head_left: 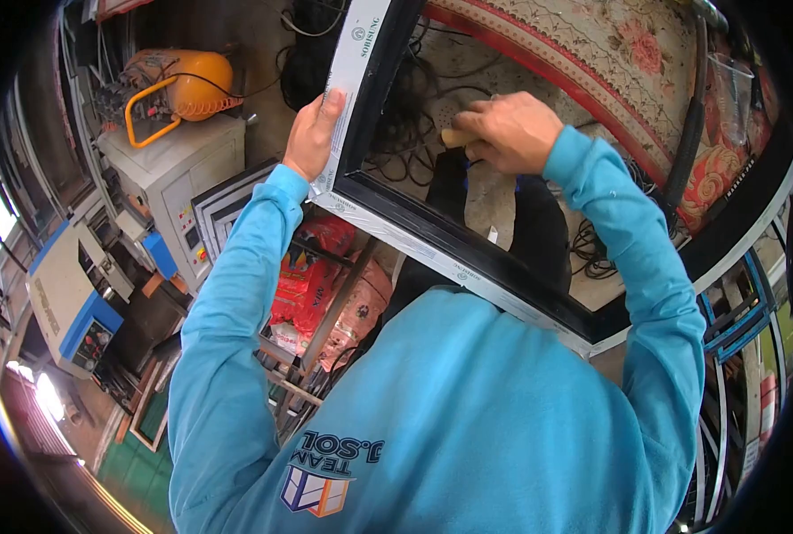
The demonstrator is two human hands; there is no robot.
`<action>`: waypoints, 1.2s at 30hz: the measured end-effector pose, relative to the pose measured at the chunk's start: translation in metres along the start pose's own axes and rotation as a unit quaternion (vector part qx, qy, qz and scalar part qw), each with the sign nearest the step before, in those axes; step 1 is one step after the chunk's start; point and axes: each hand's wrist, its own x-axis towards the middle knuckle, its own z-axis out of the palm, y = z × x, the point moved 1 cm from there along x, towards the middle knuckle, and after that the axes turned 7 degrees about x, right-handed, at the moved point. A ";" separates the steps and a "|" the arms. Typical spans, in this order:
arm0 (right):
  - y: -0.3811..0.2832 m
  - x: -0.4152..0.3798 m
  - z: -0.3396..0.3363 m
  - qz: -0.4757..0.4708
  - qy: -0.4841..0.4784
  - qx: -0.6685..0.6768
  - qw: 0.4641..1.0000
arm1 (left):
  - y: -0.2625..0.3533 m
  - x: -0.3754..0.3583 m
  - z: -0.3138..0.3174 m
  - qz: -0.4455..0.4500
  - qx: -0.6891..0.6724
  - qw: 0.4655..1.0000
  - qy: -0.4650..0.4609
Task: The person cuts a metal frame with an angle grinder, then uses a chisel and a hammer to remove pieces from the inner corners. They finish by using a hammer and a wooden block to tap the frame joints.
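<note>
A black frame (432, 216) with white printed protective film on its outer faces lies across in front of my body, one corner near my left wrist. My left hand (316, 133) grips its left side, with the thumb on the white film. Inside the frame's opening, my right hand (514, 132) is closed round a tool with a light wooden handle (458, 138). The tool's far end is hard to make out. A small white pointed piece (493, 235) shows at the frame's lower bar.
An orange compressor (202, 84) stands on a grey cabinet (178, 169) at the left. Red bags (312, 276) lie below the frame's corner. Black cables (414, 116) are on the floor beyond it. Patterned fabric (610, 53) covers a surface at the upper right.
</note>
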 end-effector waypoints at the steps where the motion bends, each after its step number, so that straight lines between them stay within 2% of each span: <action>1: -0.002 0.003 -0.005 -0.016 -0.011 -0.013 1.000 | -0.003 0.001 0.000 -0.005 -0.006 1.000 -0.005; 3: -0.004 0.003 -0.011 -0.024 -0.008 -0.006 1.000 | -0.008 0.003 0.000 -0.010 -0.011 1.000 -0.006; 5: -0.003 -0.003 -0.014 -0.060 0.046 0.043 0.996 | -0.011 0.005 0.001 0.013 -0.041 0.999 -0.010; 8: -0.017 -0.015 -0.022 -0.065 0.047 0.089 0.993 | -0.015 0.009 0.000 0.021 -0.039 0.999 -0.019; 9: -0.025 -0.017 -0.028 -0.066 0.042 0.083 0.993 | -0.015 0.008 0.002 0.031 -0.038 0.999 -0.018; 11: -0.042 -0.018 -0.038 -0.039 -0.034 0.054 0.997 | -0.008 0.005 0.001 0.028 -0.035 0.999 -0.015; 15: -0.068 -0.002 -0.060 -0.047 -0.061 0.043 0.996 | -0.009 0.014 0.000 0.027 -0.046 0.998 -0.034; 17: -0.077 0.009 -0.068 -0.051 -0.059 0.028 0.997 | 0.002 0.021 -0.005 0.040 -0.003 0.997 -0.071; 25: -0.097 0.057 -0.079 -0.056 -0.070 -0.044 0.995 | 0.009 0.037 0.003 0.052 0.010 0.997 -0.049; 36: -0.084 0.063 -0.060 -0.047 -0.084 -0.039 0.995 | 0.007 0.040 0.006 0.071 0.022 0.997 -0.026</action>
